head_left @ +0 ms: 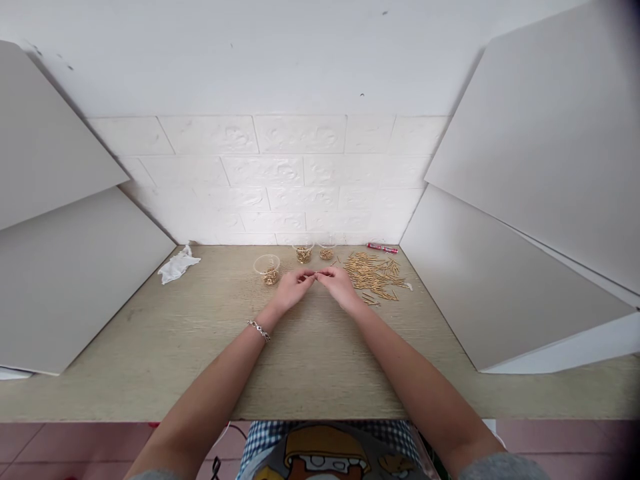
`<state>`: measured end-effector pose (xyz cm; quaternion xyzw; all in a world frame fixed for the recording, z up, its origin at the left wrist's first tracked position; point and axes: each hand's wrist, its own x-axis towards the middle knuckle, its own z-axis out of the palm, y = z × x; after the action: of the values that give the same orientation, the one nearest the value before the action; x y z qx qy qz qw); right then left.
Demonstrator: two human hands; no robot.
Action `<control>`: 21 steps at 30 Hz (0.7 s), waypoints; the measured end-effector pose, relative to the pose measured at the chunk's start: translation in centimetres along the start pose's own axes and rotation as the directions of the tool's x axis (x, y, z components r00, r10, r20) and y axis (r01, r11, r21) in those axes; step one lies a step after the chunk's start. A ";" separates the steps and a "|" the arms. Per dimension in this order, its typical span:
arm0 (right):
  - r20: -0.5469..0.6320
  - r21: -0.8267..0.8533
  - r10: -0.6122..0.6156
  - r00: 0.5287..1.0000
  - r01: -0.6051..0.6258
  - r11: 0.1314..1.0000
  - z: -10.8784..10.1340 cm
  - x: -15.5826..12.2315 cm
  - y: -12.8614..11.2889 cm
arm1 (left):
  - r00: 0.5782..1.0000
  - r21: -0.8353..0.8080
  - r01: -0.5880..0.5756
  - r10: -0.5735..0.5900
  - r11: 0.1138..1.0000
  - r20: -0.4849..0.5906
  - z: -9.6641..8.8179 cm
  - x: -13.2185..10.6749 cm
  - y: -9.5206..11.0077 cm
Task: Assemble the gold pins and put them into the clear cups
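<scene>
My left hand (295, 287) and my right hand (338, 283) meet fingertip to fingertip above the table, both with fingers pinched together. Whatever sits between the fingertips is too small to make out. Just left of my left hand stands a clear plastic cup (267, 265) with small gold-coloured pieces in it. Behind the hands are two more clear cups, one (303, 252) and another (327, 251), also holding small gold pieces. To the right of my right hand spreads a pile of thin gold-coloured sticks (373, 273), with a few lying loose in front.
A crumpled white tissue (179, 265) lies at the back left of the wooden table (320, 373). At the back right is a red tube (383, 248). Grey-white panels (90, 273) stand on both sides, and a white brick-patterned wall (285, 180) closes the back.
</scene>
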<state>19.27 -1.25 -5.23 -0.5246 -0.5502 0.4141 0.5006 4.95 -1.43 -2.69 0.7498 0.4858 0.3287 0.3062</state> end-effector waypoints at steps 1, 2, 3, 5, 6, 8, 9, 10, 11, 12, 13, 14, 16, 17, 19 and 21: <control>0.012 0.059 0.035 0.999 -0.036 0.998 0.0 0.0 0.0 | 1.000 0.003 -0.003 0.003 1.000 0.005 -0.1 0.0 0.0; 0.023 0.104 0.067 0.997 -0.069 0.992 0.0 0.0 0.0 | 1.000 0.009 -0.010 0.010 1.000 0.007 -0.1 0.0 0.1; 0.033 0.141 0.096 0.995 -0.099 0.985 0.0 0.0 0.0 | 1.000 0.018 -0.017 0.017 1.000 0.007 -0.2 0.0 0.1; 0.049 0.207 0.137 0.989 -0.144 0.968 -0.1 -0.1 -0.1 | 1.000 0.041 -0.030 0.030 0.999 0.007 -0.4 0.0 0.1; 0.055 0.243 0.150 0.987 -0.159 0.957 -0.1 -0.2 -0.2 | 0.999 0.052 -0.035 0.035 0.998 0.010 -0.4 0.0 0.1; 0.066 0.317 0.169 0.983 -0.181 0.931 0.0 -0.3 -0.4 | 0.999 0.074 -0.044 0.042 0.996 0.024 -0.5 0.0 0.0; 0.070 0.347 0.177 0.982 -0.190 0.919 0.0 -0.3 -0.5 | 0.998 0.084 -0.049 0.047 0.995 0.030 -0.5 0.0 0.0; 0.074 0.368 0.183 0.980 -0.197 0.909 0.0 -0.4 -0.6 | 0.998 0.095 -0.055 0.052 0.994 0.035 -0.5 0.0 -0.1; 0.076 0.381 0.188 0.979 -0.203 0.902 0.0 -0.4 -0.6 | 0.998 0.104 -0.061 0.057 0.993 0.037 -0.5 0.0 -0.1; 0.078 0.385 0.192 0.978 -0.207 0.899 0.1 -0.4 -0.6 | 0.997 0.111 -0.066 0.063 0.992 0.036 -0.5 0.0 -0.2; 0.083 0.384 0.194 0.977 -0.211 0.899 0.1 -0.4 -0.5 | 0.997 0.117 -0.069 0.066 0.991 0.032 -0.5 0.0 -0.2; 0.090 0.379 0.193 0.977 -0.213 0.901 0.2 -0.4 -0.5 | 0.997 0.124 -0.070 0.067 0.990 0.028 -0.4 0.0 -0.2; 0.081 0.365 0.182 0.980 -0.198 0.910 0.3 -0.4 -0.4 | 0.998 0.142 -0.066 0.064 0.988 0.021 -0.4 0.1 -0.2; 0.057 0.351 0.176 0.983 -0.184 0.918 0.3 -0.3 -0.4 | 0.998 0.153 -0.063 0.061 0.986 0.017 -0.4 0.1 -0.2; -0.009 0.283 0.155 0.988 -0.146 0.948 0.3 -0.3 -0.4 | 0.998 0.169 -0.058 0.058 0.984 0.007 -0.4 0.1 -0.2; -0.073 0.133 0.088 0.993 -0.078 0.988 0.2 -0.3 -0.6 | 0.998 0.179 -0.056 0.057 0.982 0.003 -0.4 0.1 -0.2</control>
<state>18.99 -1.60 -4.75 -0.5294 -0.4797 0.4486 0.5370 4.60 -1.21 -2.58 0.7875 0.4921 0.2929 0.2279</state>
